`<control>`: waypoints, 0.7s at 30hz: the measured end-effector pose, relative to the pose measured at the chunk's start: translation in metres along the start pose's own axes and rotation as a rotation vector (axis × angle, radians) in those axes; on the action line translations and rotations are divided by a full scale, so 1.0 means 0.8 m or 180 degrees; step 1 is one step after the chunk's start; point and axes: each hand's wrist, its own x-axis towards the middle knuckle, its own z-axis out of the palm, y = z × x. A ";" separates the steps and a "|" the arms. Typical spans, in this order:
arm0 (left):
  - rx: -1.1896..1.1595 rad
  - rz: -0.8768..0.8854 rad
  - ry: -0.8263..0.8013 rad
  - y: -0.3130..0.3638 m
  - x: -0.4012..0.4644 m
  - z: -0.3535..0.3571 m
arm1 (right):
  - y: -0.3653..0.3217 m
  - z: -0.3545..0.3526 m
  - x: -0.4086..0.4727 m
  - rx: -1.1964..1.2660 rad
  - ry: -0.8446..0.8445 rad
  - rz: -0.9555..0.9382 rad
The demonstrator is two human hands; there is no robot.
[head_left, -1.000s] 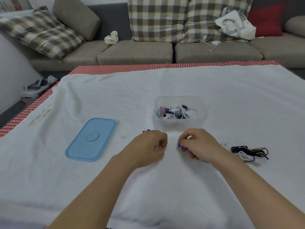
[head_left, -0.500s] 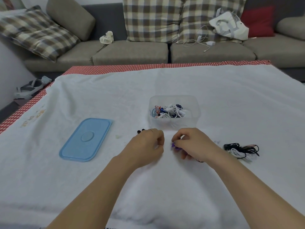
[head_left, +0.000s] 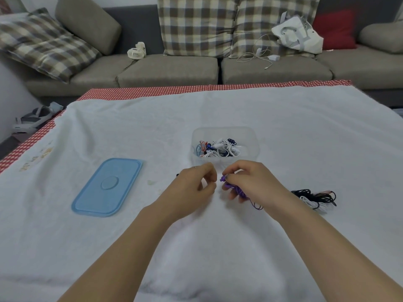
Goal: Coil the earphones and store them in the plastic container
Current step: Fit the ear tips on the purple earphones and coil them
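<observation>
My right hand point(head_left: 250, 182) grips a bundle of purple earphones point(head_left: 236, 189) just above the white cloth; a loop of their cord point(head_left: 257, 206) trails under the wrist. My left hand point(head_left: 194, 188) hovers close beside it with curled fingers. A small gap separates its fingertips from the purple end, and what it holds is hidden. A dark bit point(head_left: 177, 175) peeks out at its left. The clear plastic container point(head_left: 250, 136) stands just beyond both hands, with several coiled earphones point(head_left: 220, 147) inside.
A blue lid point(head_left: 108, 186) lies flat on the cloth to the left. A tangle of black and white earphones point(head_left: 314, 198) lies to the right of my right wrist. A sofa with cushions, a small fan and cables runs behind the table.
My right hand has turned and opened a little, so more of the purple cord shows under it. Both hands stay in front of the container.
</observation>
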 end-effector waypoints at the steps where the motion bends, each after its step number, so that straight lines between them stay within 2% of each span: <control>1: -0.0088 0.0015 0.0039 0.002 0.000 -0.001 | -0.002 -0.002 -0.001 0.0123 0.0019 -0.0029; 5: -0.0247 0.0079 0.0114 0.008 -0.003 -0.006 | -0.006 -0.004 -0.004 0.0323 0.0051 -0.0093; 21: -0.0470 0.0156 0.0224 0.019 -0.005 -0.016 | -0.011 0.003 -0.009 -0.0126 0.0076 -0.0363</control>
